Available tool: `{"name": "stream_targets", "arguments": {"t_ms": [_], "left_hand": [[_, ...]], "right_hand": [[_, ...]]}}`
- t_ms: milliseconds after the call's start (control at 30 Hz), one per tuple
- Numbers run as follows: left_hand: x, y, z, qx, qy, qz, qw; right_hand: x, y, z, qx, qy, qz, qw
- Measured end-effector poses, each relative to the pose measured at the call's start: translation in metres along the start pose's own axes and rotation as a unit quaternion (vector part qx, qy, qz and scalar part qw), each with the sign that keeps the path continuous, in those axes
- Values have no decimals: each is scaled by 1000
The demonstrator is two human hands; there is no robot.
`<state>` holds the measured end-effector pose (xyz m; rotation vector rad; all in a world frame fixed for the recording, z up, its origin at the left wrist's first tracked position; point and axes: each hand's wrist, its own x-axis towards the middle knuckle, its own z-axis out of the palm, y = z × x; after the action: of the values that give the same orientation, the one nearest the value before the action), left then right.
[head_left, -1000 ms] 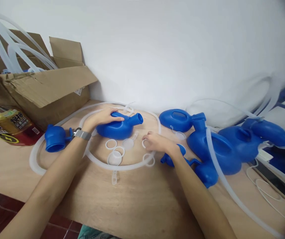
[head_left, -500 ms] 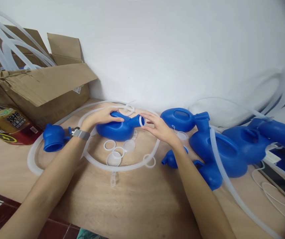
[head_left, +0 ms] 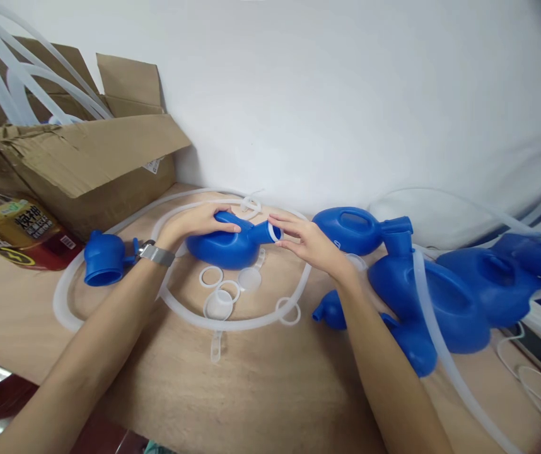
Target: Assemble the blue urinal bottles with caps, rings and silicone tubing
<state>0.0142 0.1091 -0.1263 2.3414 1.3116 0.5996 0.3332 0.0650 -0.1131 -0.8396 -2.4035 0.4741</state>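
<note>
A blue plastic urinal bottle [head_left: 223, 250] lies on its side on the wooden table, its neck pointing right. My left hand [head_left: 207, 222] grips its handle from above, thumb on the near side. At the mouth of the neck, a white sealing ring [head_left: 271, 232] sits around the rim. My right hand [head_left: 301, 241] pinches this ring between thumb and fingers, pressed against the rim. Just in front of the bottle lie several loose white rings [head_left: 210, 277] and translucent round caps [head_left: 250, 279] with straps. Another thin ring [head_left: 288, 311] rests near my right forearm.
A clear hose [head_left: 232, 322] loops around the bottle. Left are a blue spouted head [head_left: 104, 257], a drink pack [head_left: 24, 230] and an open cardboard box [head_left: 110, 164] of tubing. Several blue bottles [head_left: 434, 296] crowd the right, near a phone-like dark device and cables. A white wall stands behind.
The view has shifted slightly, so most things appear a little further right. The ring sits more squarely on the bottle's mouth, and the dark opening shows more. Both hands keep their grip.
</note>
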Motion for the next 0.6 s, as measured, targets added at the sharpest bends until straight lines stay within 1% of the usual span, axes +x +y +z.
{"name": "stream_targets", "arguments": {"t_ms": [133,233,400,533,600], "left_hand": [[1,0,0,-3,-8,8,1000],[1,2,-1,9,-9,8,1000],[2,2,-3,15,-15,29,999],[3,0,-3,29,-19,30,999],[3,0,-2,16,-14,30,999]], "right_hand": [[4,4,-5,-5,-17,-11,1000],[7,8,-7,23,-22,-13,999],[9,11,-6,58,-14,-1,998],[9,7,-5,72,-10,23,997],[10,4,-5,83,-6,36,996]]}}
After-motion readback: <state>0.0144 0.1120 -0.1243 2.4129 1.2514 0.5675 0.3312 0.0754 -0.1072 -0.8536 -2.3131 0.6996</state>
